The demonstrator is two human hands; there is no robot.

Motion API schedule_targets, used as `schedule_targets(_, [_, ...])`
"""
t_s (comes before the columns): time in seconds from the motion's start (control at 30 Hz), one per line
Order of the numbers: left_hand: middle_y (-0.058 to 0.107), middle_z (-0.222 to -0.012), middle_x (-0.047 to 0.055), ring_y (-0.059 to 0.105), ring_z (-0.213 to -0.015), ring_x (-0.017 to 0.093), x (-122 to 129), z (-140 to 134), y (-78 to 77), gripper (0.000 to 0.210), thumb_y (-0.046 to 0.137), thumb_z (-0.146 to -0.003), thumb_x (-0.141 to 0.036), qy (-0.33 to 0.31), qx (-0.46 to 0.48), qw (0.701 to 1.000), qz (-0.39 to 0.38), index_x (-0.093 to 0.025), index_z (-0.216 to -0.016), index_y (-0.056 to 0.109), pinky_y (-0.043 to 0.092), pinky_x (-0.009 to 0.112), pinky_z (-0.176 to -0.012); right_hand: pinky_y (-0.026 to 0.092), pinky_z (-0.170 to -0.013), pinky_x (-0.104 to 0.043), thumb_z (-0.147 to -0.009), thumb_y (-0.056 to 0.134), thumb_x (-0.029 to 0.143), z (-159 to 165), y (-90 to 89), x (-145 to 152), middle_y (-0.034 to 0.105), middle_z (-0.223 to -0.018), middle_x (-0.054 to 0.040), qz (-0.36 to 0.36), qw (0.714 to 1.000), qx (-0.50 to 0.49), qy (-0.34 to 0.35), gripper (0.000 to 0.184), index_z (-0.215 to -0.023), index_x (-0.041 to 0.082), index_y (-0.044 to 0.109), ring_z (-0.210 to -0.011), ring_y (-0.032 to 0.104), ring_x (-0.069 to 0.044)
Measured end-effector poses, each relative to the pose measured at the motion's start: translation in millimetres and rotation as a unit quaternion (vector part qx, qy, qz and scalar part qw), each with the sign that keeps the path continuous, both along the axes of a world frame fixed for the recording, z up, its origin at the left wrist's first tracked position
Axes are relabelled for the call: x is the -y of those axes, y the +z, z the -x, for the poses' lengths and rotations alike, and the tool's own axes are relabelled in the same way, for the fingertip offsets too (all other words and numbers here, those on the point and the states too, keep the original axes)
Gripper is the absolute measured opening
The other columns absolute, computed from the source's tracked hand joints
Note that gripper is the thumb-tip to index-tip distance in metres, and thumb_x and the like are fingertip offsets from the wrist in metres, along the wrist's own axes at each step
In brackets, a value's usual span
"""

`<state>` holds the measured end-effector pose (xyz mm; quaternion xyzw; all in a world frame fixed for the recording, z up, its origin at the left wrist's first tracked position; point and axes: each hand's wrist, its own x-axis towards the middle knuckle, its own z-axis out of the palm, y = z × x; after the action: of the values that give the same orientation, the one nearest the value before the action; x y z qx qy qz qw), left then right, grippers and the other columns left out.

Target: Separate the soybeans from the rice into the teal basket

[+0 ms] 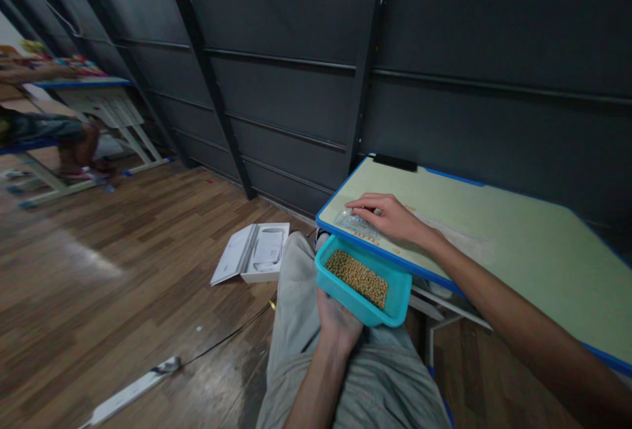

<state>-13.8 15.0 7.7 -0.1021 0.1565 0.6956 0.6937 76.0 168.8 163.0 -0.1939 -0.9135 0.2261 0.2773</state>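
Observation:
My left hand (338,318) is under a teal plastic tray (320,277), gripping it over my lap. Inside lies a heap of round tan beans (358,276), possibly soybeans. My right hand (392,217) reaches across the pale green desk (518,245). Its fingers point left and come close together over a clear plastic piece (348,220); whether something small is between the fingertips I cannot make out. Along the desk's near edge, several small orange-tan pieces (366,238) lie in a row, and a few more (409,208) lie behind my right hand.
A black flat object (395,162) lies at the desk's far edge, near the dark panelled wall (291,93). On the wood floor are an opened white box (266,251) and a white power strip (135,389) with its cable. Another person (49,129) sits at a desk far left.

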Motion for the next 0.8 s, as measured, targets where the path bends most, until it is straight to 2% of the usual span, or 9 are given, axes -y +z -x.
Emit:
schedule_targets(0.27, [0.067,-0.140,0.015,0.060,-0.132,0.036,-1,0,-0.7,0.055,0.052,-0.096,-0.053,0.009,-0.005,1.000,0.009,-0.020,-0.139,0.062,0.044,0.061,-0.113,0.054,-0.091,-0.038,-0.101,0.059,0.026,1,0.6,1,0.078,-0.116,-0.0069,-0.004,1.000,-0.002,-0.006,0.025,-0.116,0.027,0.080,-0.104,0.070,-0.022])
schedule_targets(0.5, [0.067,-0.141,0.013,0.059,-0.134,0.036,0,0,-0.6,0.056,0.050,-0.097,-0.055,0.003,-0.011,1.000,-0.004,-0.022,-0.140,0.060,0.042,0.065,-0.115,0.055,-0.087,-0.037,-0.100,0.061,0.026,2,1.6,4,0.079,-0.113,-0.0073,0.008,1.000,-0.022,-0.006,0.025,-0.115,0.025,0.080,-0.101,0.071,-0.021])
schedule_targets(0.8, [0.070,-0.137,0.014,0.060,-0.133,0.035,-1,0,3.7,0.054,0.047,-0.098,-0.053,0.006,-0.009,1.000,0.019,-0.022,-0.140,0.060,0.040,0.065,-0.117,0.054,-0.089,-0.038,-0.101,0.061,0.028,2,-9.3,-3,0.079,-0.114,-0.0066,-0.017,1.000,0.003,-0.011,0.025,-0.118,0.028,0.080,-0.101,0.071,-0.022])
